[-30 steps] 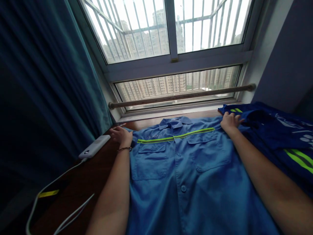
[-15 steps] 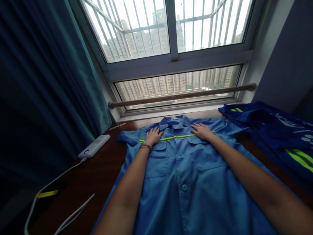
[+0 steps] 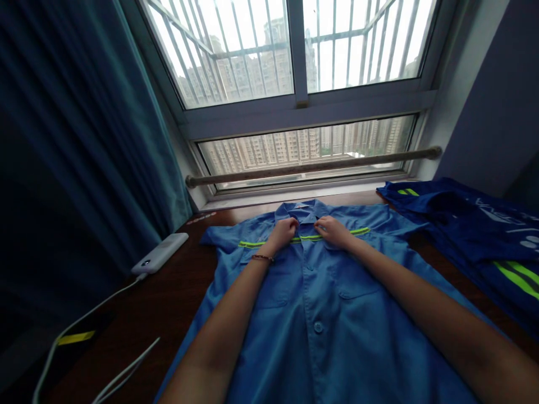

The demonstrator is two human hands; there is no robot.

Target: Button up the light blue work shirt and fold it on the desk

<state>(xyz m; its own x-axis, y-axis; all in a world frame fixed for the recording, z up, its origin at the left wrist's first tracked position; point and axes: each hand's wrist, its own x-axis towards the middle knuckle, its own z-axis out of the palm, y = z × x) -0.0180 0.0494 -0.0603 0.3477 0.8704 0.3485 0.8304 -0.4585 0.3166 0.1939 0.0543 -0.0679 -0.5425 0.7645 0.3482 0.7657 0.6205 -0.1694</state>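
Note:
A blue short-sleeved work shirt [image 3: 311, 292] lies spread face up, its collar toward the window, with a yellow-green stripe across the chest. Just below the left side of the collar, my left hand [image 3: 285, 231] is closed, its fingertips curled in at the shirt's front opening. My right hand [image 3: 332, 229] sits across from it, fingers bent and pinched together at the other collar edge. Both hands appear to grip the shirt fabric, though the fingertips are partly hidden. A bracelet [image 3: 263, 258] circles my left wrist.
To the right lies a darker blue garment [image 3: 458, 224] with yellow-green stripes. A white power bank [image 3: 160, 253] with a white cable [image 3: 101, 306] rests on the dark wooden surface [image 3: 185, 292] at left. A blue curtain [image 3: 138, 140] hangs there. A rail [image 3: 315, 166] crosses the window.
My hands have moved inward from lying flat on the shirt's chest to the collar opening. Their fingers have gone from spread to closed.

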